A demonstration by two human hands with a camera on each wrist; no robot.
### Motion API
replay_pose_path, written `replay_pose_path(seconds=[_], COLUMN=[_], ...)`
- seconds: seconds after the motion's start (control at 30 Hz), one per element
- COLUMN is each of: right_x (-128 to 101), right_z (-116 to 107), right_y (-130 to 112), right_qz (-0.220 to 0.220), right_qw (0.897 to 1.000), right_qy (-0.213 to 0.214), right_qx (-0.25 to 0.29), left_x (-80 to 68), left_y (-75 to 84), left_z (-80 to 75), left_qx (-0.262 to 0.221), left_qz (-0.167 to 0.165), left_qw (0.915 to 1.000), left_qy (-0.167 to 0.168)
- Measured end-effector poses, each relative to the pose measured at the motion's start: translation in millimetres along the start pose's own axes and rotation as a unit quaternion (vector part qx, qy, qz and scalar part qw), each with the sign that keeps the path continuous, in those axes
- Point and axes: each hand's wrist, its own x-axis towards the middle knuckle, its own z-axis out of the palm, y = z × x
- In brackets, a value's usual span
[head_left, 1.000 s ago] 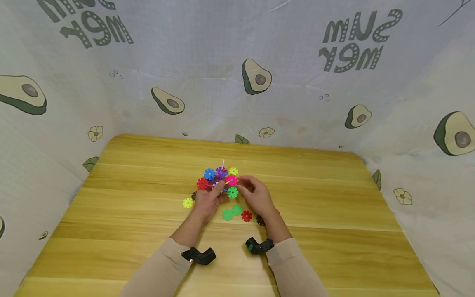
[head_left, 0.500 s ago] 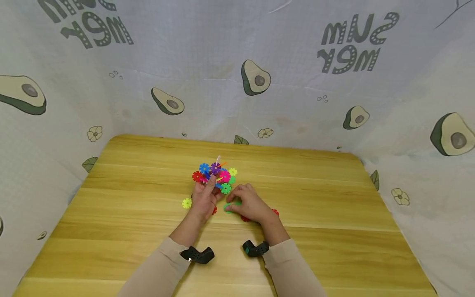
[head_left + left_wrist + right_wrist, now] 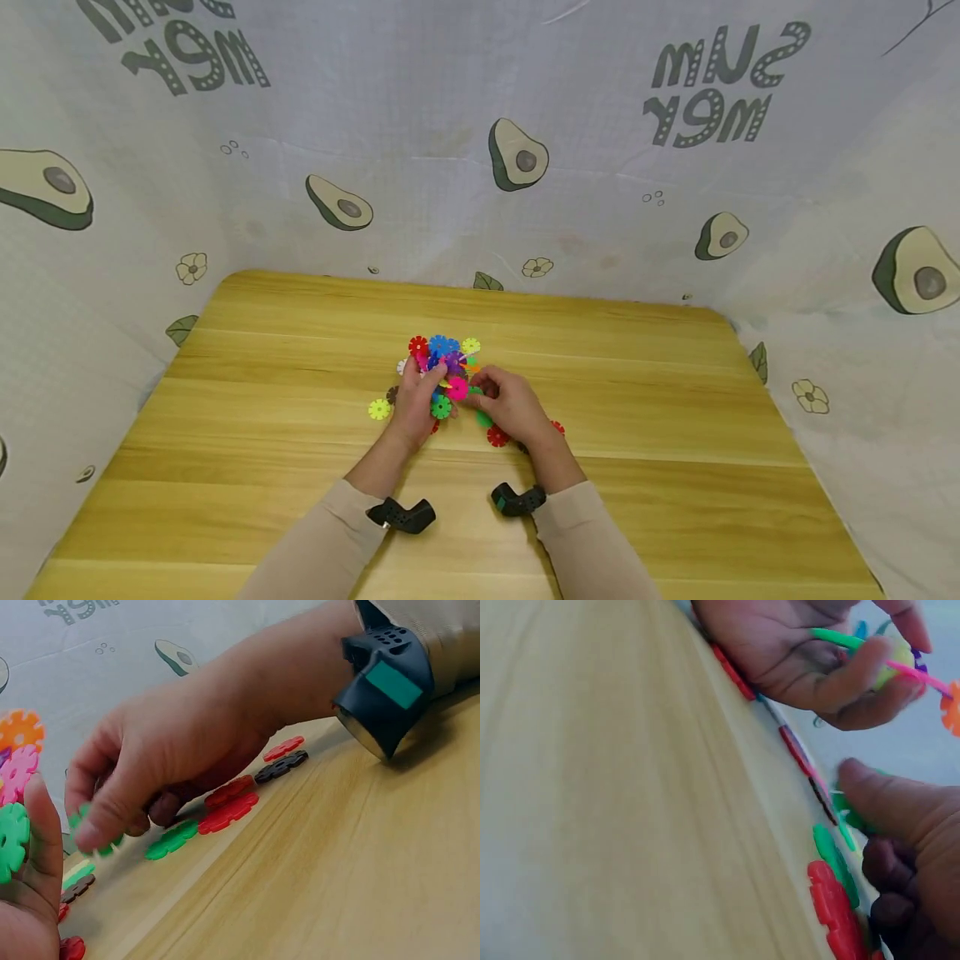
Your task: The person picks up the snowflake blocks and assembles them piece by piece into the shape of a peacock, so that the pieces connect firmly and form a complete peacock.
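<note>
My left hand (image 3: 412, 410) grips a cluster of interlocked plastic snowflake discs (image 3: 453, 363) in blue, purple, red, pink and green. The thumb lies over the cluster, which is held above the table. My right hand (image 3: 512, 407) is close to the right of it and pinches a loose green snowflake disc (image 3: 77, 815) between thumb and finger. In the left wrist view this disc is apart from the green disc (image 3: 10, 841) on the cluster. The thumb hides part of the pinched disc.
On the wooden table (image 3: 300, 467) lie a red disc (image 3: 497, 436) and another green disc (image 3: 171, 840) below my right hand. A yellow disc (image 3: 379, 409) lies left of my left hand. A patterned cloth (image 3: 420, 167) hangs behind the table.
My right hand has gone down to the green discs on the table, picked one up and come back towards the cluster. My left hand has turned the cluster, shifting which discs face up.
</note>
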Motion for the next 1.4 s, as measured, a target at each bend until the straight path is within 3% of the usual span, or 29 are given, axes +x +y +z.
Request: replay_pose_path(seconds=[0.07,0.17,0.27,0.3,0.37,0.6,0.8,1.07,1.4], right_x=[0,2,2,2,1,-1,-1,1,0], right_z=[-2,-5,-10,-11,-13,-16,-14,-10,-6], right_y=[2,6,8,8,9,8,7,5,4], right_qz=[0.012,-0.003,-0.036,-0.046,-0.054,-0.055,-0.059,-0.092,-0.111], right_qw=[0.996,0.971,0.940,0.933,0.929,0.940,0.937,0.958,0.962], right_qy=[0.043,0.092,0.095,0.087,0.070,0.035,0.040,0.081,0.061], right_qx=[0.075,0.219,0.326,0.346,0.359,0.336,0.341,0.258,0.241], left_x=[-0.6,-1.3,-2.1,-2.2,-1.9,1.1,1.8,3.1,2.3], left_y=[-0.3,-0.2,0.0,0.0,-0.5,-3.4,-2.9,-1.8,-2.3], left_z=[-0.2,0.2,0.3,0.2,-0.1,-0.6,0.2,1.4,1.8], left_qx=[0.016,0.037,0.061,0.067,0.079,0.095,0.088,0.087,0.082], left_qz=[-0.010,-0.025,-0.037,-0.040,-0.042,-0.056,-0.066,-0.070,-0.059], left_qw=[0.9998,0.9983,0.9958,0.9951,0.9941,0.9934,0.9938,0.9936,0.9949], left_qy=[-0.010,-0.037,-0.057,-0.060,-0.062,-0.031,-0.020,-0.013,-0.005])
